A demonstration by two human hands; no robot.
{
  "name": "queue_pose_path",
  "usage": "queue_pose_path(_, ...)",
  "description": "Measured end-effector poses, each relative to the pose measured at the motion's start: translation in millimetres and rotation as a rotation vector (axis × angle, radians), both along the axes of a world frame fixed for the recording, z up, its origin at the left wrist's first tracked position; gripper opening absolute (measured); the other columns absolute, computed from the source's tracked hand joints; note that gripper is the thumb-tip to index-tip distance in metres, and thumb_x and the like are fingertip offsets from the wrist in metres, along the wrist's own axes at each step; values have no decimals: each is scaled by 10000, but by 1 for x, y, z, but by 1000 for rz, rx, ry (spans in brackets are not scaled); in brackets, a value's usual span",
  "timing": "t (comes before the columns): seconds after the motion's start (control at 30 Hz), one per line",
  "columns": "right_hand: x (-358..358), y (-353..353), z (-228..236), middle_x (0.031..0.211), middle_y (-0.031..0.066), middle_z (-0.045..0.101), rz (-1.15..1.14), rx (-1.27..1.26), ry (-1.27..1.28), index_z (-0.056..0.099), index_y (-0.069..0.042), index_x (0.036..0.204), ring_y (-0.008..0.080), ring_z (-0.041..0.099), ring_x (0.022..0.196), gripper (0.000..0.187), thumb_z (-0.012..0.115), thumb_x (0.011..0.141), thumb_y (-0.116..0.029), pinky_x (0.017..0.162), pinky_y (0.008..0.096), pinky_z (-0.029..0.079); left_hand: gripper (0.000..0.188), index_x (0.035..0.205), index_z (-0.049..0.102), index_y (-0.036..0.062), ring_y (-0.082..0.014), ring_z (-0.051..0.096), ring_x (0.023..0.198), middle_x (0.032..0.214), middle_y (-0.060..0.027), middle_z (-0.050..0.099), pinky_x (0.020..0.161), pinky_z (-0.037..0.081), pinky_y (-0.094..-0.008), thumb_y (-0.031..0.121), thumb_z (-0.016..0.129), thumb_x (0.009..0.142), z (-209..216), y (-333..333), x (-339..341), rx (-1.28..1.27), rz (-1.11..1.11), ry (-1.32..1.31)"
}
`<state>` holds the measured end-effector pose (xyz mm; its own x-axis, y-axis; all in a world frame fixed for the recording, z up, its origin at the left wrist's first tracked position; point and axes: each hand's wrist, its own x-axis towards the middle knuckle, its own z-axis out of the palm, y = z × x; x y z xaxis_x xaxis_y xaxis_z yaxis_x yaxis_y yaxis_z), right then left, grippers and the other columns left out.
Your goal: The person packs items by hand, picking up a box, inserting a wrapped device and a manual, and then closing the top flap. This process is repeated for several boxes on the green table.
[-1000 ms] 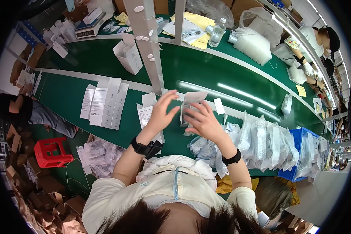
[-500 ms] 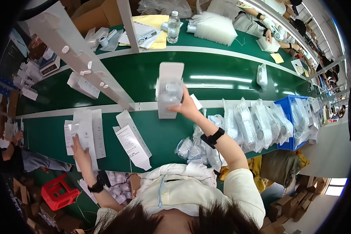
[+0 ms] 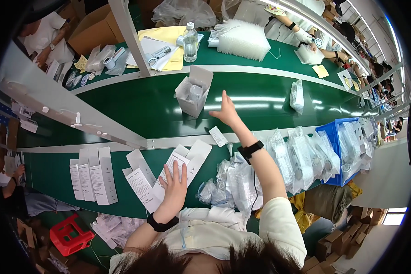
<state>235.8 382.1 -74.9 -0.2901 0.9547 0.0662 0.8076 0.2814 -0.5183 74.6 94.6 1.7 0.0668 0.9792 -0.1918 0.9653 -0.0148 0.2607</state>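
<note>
Your box (image 3: 192, 104) stands upright on the inner belt (image 3: 146, 107), beyond the rail (image 3: 182, 140), its tall flap raised and a clear-wrapped item showing inside. That spot appears chosen to keep it apart from the cartons on the near bench (image 3: 45, 178). The flap, standing at the far side, leaves the mouth open toward you.

Your left hand (image 3: 172, 185) lies palm down on a carton (image 3: 194, 160), probably to steady it. A second carton (image 3: 140, 186) lies just beside it, and a row of cartons (image 3: 102, 180) is set farther left, seemingly within easy reach of that hand. Wrapped bags (image 3: 281, 155) are ranked to your right, apparently for order.

Pose: your left elbow is bent, wrist low, fingers extended and slightly spread; whether the thumb pinches the carton's edge cannot be told. Your right arm reaches forward over the rail; the right hand (image 3: 227, 113) holds nothing, thumb and fingers apart, near the box without touching it.
</note>
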Motion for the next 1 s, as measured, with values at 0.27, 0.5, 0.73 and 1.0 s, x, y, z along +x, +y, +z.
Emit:
queue_pose_path(0.27,173,99,1,1326,207,255,-789,-21,197,357,-143,1263,396,217,1224,720,679,629,-254,941,542,273,794,1332,230,46,-407,274,1177,1317,-202,265,965,288,-467,212,675,696,-1,46,-11,-248,36,-251)
queue_pose_path(0.5,251,123,-10,1388,199,154,-1093,-5,-301,370,-299,1249,444,92,1274,548,613,762,-232,933,640,220,771,1358,173,55,-376,293,1201,1329,-208,285,997,278,-402,191,631,753,-40,62,-31,-245,114,-483)
queue_pose_path(0.73,264,111,-1,1294,184,280,-799,-337,-431,467,-267,1149,441,345,1127,486,662,704,-265,877,540,367,762,1377,108,72,-359,331,1215,1353,-236,269,1001,281,-355,114,584,784,-37,65,-28,-349,9,-754)
queue_pose_path(1.0,193,87,3,1104,209,472,-183,-342,-660,399,-204,1170,404,500,984,691,748,574,-218,807,429,448,779,1381,107,97,-342,315,1232,1350,-216,283,1006,271,-341,75,589,769,-21,57,-33,-326,101,-919)
